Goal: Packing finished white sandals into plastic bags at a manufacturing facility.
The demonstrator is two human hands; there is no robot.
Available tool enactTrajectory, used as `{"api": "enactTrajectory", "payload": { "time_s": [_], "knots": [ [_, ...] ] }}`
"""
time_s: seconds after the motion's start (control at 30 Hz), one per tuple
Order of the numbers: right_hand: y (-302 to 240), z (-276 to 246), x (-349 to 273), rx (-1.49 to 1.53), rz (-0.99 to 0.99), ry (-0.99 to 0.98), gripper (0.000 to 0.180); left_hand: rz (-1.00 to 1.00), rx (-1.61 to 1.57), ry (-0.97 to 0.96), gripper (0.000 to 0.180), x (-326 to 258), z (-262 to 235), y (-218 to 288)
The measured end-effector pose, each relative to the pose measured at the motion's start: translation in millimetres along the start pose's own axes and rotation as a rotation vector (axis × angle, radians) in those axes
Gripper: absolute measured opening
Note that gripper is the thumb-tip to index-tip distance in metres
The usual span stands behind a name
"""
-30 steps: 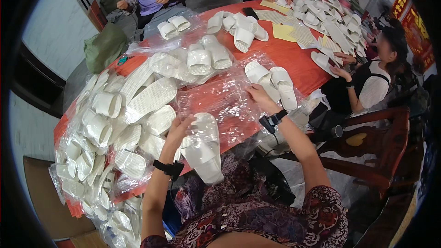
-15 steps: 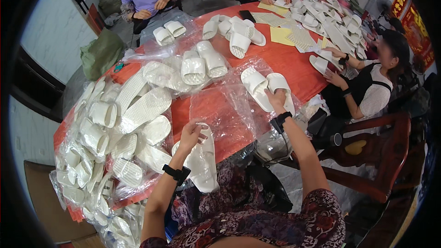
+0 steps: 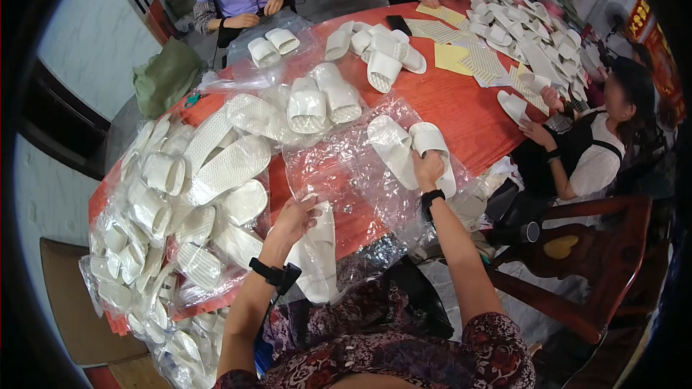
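Around the near opening of a white slipper [image 3: 435, 141], the fingers of my right hand [image 3: 429, 170] are closed. Its mate [image 3: 390, 137] lies just left of it, upon or within clear plastic. My left hand [image 3: 296, 217] pinches the edge of a clear plastic bag [image 3: 331, 176] spread over the tabletop. Directly beneath that hand, another white slipper [image 3: 317, 266] in clear wrap hangs over the table's near edge. My fingertips partly hide its upper end.
Bagged white slippers [image 3: 209, 173] heap up on the left of the red table [image 3: 450, 104]. Loose slippers [image 3: 530, 32] pile at the far right beside yellow sheets [image 3: 452, 59]. A co-worker [image 3: 595, 137] handles a slipper at right; others sit opposite. A wooden chair [image 3: 613, 266] stands near right.
My right hand and its slipper have shifted slightly left and nearer. The plastic bag now spreads closer to my left hand. At right, the co-worker has lifted a slipper.
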State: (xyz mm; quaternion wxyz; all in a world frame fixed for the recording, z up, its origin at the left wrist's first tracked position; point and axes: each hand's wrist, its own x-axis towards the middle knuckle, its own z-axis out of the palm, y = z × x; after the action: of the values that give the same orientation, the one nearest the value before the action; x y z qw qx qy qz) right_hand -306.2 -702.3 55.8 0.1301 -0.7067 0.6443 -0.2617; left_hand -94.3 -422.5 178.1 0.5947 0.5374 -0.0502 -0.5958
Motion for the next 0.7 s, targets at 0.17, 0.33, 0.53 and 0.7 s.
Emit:
{"api": "enactTrajectory", "payload": {
  "time_s": [0.17,0.33,0.53,0.7],
  "knots": [
    [-19.1,-2.0,-27.2,-0.03,0.131,-0.024,0.056,-0.124,-0.213,0.008,0.027,9.0,-14.8,-11.5],
    [-41.0,-36.7,-41.8,0.231,0.203,-0.047,0.067,-0.065,-0.367,-0.072,0.026,-4.6,-27.8,-14.8],
    [-48.4,-40.6,-20.3,0.016,-0.1,0.099,0.069,-0.171,-0.443,0.053,0.03,-7.0,-48.5,-24.4],
    [-45.9,-22.6,12.7,-0.197,-0.413,0.059,0.041,-0.215,-0.434,-0.033,0.03,-5.4,-48.4,-39.4]
  ]
}}
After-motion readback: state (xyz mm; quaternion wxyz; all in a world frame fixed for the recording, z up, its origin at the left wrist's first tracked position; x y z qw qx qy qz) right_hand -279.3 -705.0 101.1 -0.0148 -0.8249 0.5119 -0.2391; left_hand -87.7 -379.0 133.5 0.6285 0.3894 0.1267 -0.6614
